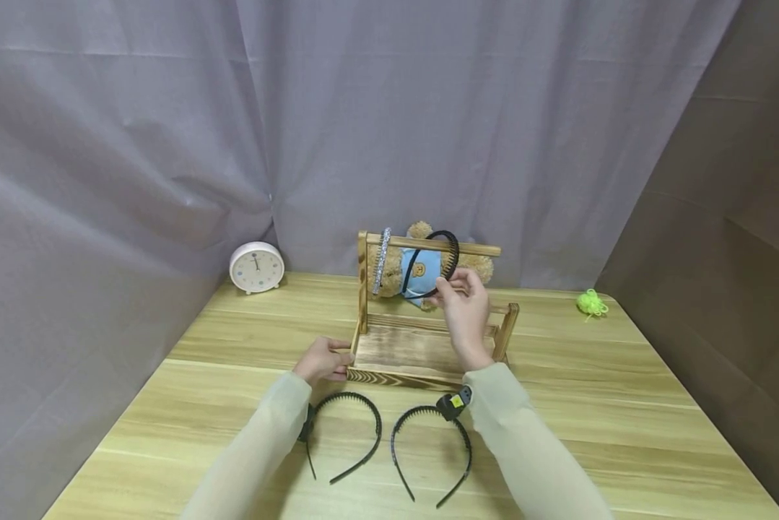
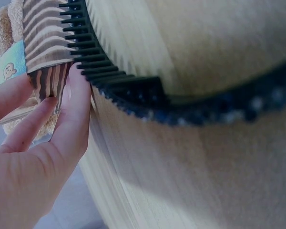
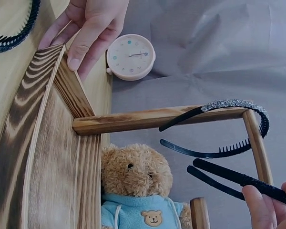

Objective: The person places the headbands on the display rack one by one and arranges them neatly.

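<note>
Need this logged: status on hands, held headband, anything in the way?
Right hand pinches black headband at top bar. Left hand grips rack at front corner. Silver headband hangs at bar's left; teddy bear behind, not visibly blocking.

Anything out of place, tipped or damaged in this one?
The teddy bear behind the wooden rack looks odd: it lies on its side, head toward the rack's tall left post, instead of sitting upright. No spill or damage shows.

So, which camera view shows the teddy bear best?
The right wrist view: the teddy bear shows its face clearly. In the head view, the wooden rack partly covers it; the left wrist view shows fur and blue cloth, no face.
</note>
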`<state>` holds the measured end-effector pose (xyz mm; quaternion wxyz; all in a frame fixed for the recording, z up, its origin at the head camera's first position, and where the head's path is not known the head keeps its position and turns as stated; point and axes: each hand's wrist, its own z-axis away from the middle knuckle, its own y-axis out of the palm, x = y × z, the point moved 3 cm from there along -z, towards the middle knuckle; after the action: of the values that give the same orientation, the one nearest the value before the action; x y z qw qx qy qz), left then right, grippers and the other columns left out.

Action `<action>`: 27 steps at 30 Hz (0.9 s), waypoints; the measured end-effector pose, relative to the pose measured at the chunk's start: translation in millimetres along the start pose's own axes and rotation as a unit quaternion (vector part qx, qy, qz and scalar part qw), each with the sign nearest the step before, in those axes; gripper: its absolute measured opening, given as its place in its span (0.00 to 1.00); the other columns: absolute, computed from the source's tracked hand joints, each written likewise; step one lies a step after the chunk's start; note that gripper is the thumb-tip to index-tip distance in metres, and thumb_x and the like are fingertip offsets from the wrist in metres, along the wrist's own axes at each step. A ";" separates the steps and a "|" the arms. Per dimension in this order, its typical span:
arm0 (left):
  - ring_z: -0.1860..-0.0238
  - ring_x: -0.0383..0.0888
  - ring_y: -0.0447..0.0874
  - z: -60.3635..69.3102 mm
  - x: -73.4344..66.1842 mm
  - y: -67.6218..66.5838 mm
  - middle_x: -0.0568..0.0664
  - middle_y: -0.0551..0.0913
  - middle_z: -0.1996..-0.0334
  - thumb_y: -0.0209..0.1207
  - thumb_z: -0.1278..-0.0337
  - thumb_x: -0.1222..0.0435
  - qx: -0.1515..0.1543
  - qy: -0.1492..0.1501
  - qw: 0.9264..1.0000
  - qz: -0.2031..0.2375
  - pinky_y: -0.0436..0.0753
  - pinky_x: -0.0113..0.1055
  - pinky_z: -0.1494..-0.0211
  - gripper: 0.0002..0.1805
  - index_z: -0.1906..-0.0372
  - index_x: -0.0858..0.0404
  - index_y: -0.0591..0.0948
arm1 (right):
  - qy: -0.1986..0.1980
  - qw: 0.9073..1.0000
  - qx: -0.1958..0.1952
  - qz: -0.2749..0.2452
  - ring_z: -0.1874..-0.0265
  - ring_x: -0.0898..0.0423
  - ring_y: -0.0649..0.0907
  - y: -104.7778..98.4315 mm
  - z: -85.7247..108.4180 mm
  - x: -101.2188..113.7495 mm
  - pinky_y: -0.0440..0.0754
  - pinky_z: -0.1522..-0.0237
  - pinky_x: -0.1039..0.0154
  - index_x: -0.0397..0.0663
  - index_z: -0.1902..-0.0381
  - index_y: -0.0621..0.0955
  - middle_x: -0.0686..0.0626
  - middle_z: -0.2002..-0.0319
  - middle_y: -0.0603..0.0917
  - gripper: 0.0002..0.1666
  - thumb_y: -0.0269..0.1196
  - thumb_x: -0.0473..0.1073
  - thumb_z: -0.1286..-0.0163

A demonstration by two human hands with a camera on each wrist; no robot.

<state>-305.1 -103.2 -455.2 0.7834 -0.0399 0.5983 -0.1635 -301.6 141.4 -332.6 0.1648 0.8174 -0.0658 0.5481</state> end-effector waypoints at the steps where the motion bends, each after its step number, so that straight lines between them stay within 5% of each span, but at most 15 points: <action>1: 0.67 0.46 0.83 0.2 -0.2 -0.4 0.65 0.83 0.54 0.57 0.34 0.70 0.000 0.000 1.000 0.001 0.91 0.40 0.56 0.24 0.35 0.73 0.71 | -0.001 1.000 0.000 0.002 0.76 0.58 0.84 1.3 0.1 -0.3 0.91 0.65 0.59 0.32 0.61 0.75 0.51 0.72 0.77 0.08 0.64 0.29 0.36; 9: 0.67 0.46 0.83 -0.5 -0.2 -0.9 0.66 0.83 0.54 0.57 0.34 0.71 0.003 0.007 1.000 0.005 0.90 0.42 0.55 0.24 0.35 0.74 0.70 | -0.003 1.000 0.002 0.025 0.74 0.56 0.84 11.3 0.7 -1.7 0.91 0.61 0.54 0.31 0.60 0.75 0.52 0.70 0.77 0.09 0.63 0.31 0.36; 21: 0.69 0.45 0.82 -2.1 0.3 0.4 0.66 0.83 0.55 0.57 0.34 0.71 0.000 0.004 1.000 0.005 0.91 0.40 0.57 0.25 0.35 0.74 0.70 | -0.018 0.997 0.014 0.068 0.75 0.60 0.81 22.5 3.3 -5.5 0.89 0.70 0.70 0.35 0.62 0.76 0.50 0.68 0.76 0.08 0.64 0.33 0.35; 27: 0.69 0.44 0.82 -1.2 -0.3 0.2 0.65 0.84 0.56 0.57 0.34 0.71 -0.001 0.001 1.000 0.004 0.91 0.41 0.57 0.25 0.35 0.73 0.70 | -0.040 0.994 0.027 0.097 0.71 0.55 0.81 30.7 6.3 -4.8 0.90 0.69 0.64 0.36 0.63 0.76 0.48 0.67 0.76 0.07 0.64 0.33 0.35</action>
<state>-306.3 -102.7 -455.4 0.7832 -0.0378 0.5997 -0.1598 -306.8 110.2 -333.2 0.0863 0.8324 -0.1366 0.5302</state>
